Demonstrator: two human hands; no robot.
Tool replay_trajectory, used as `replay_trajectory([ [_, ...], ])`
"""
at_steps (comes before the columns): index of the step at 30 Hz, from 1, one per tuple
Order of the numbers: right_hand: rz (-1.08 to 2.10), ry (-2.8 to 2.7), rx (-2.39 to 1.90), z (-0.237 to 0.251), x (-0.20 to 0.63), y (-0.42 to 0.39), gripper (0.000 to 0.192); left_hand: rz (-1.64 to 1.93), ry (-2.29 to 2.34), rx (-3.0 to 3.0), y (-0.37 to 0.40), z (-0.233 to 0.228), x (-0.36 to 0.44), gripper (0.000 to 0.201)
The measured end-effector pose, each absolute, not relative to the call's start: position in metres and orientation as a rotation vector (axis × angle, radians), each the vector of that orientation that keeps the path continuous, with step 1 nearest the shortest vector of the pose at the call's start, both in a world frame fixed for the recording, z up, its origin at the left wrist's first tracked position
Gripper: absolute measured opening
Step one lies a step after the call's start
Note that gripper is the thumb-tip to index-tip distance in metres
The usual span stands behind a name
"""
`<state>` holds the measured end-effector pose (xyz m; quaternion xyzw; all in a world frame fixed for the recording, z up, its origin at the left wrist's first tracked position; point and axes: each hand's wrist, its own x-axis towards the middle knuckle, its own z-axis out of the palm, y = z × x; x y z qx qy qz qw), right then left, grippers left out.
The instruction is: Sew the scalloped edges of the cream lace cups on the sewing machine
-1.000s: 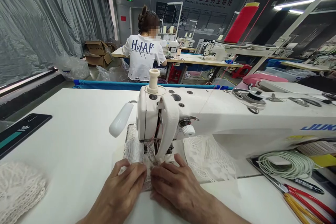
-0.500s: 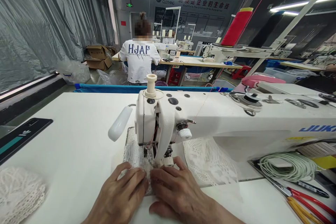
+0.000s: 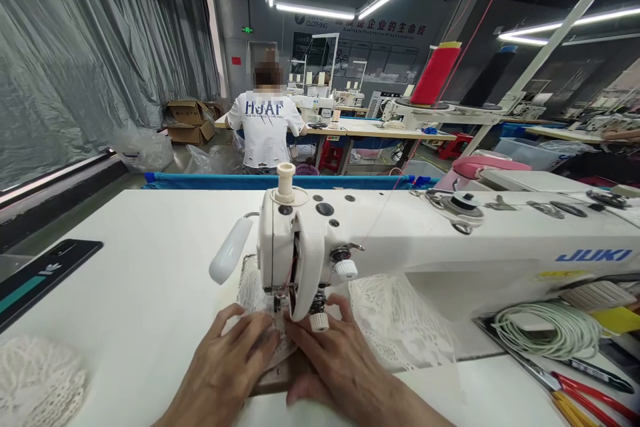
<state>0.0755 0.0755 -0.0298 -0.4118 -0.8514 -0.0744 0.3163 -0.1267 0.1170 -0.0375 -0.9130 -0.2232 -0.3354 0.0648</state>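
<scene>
A white JUKI sewing machine [image 3: 370,220] stands over white lace fabric [image 3: 253,290]. Part of the lace lies under the needle area and another part [image 3: 395,320] spreads under the arm on the right. Just left of the presser foot [image 3: 278,304], my left hand [image 3: 227,353] presses its bent fingers together on the lace. On the right side, my right hand [image 3: 340,353] has its fingers closed on the lace edge, its fingertips partly hidden by the machine head. Between my hands a brownish metal plate [image 3: 275,377] shows. The exact grip on the cloth is hidden.
More lace [image 3: 40,373] lies at the lower left, near a dark phone-like object [image 3: 50,277]. At right are coiled pale cord [image 3: 547,330], red-handled scissors [image 3: 585,393] and a black pen [image 3: 600,373]. A red thread cone [image 3: 437,77] stands behind. A person in white [image 3: 265,123] sits ahead.
The lace edge between my hands has moved away from me, toward the foot, baring more of the metal plate. My right fingers have shifted forward slightly. The whole view has tilted a little upward.
</scene>
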Motion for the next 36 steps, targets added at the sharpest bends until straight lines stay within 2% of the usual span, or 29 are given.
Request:
replay_trajectory([
  [7, -0.196, -2.286, -1.168, -0.027, 0.080, 0.084, 0.045, -1.002, -0.661, -2.704, 0.130, -0.032, -0.122, 0.027],
  [18, -0.275, -2.395, -1.196, -0.024, 0.081, 0.081, 0.041, -0.982, -0.638, -2.706, 0.129, -0.040, -0.126, 0.025],
  [23, -0.291, -2.300, -1.156, -0.024, 0.087, 0.080, 0.032, -1.060, -0.543, -2.688, 0.128, -0.044, -0.128, 0.022],
  [28, -0.276, -2.251, -1.193, -0.021, 0.089, 0.079, 0.041, -1.092, -0.518, -2.700, 0.128, -0.043, -0.128, 0.019],
  [32, -0.229, -2.306, -1.157, -0.021, 0.082, 0.076, 0.040, -1.044, -0.517, -2.686, 0.129, -0.043, -0.127, 0.026],
  [36, -0.206, -2.294, -1.168, -0.021, 0.082, 0.073, 0.034, -1.113, -0.556, -2.681, 0.127, -0.040, -0.125, 0.022],
])
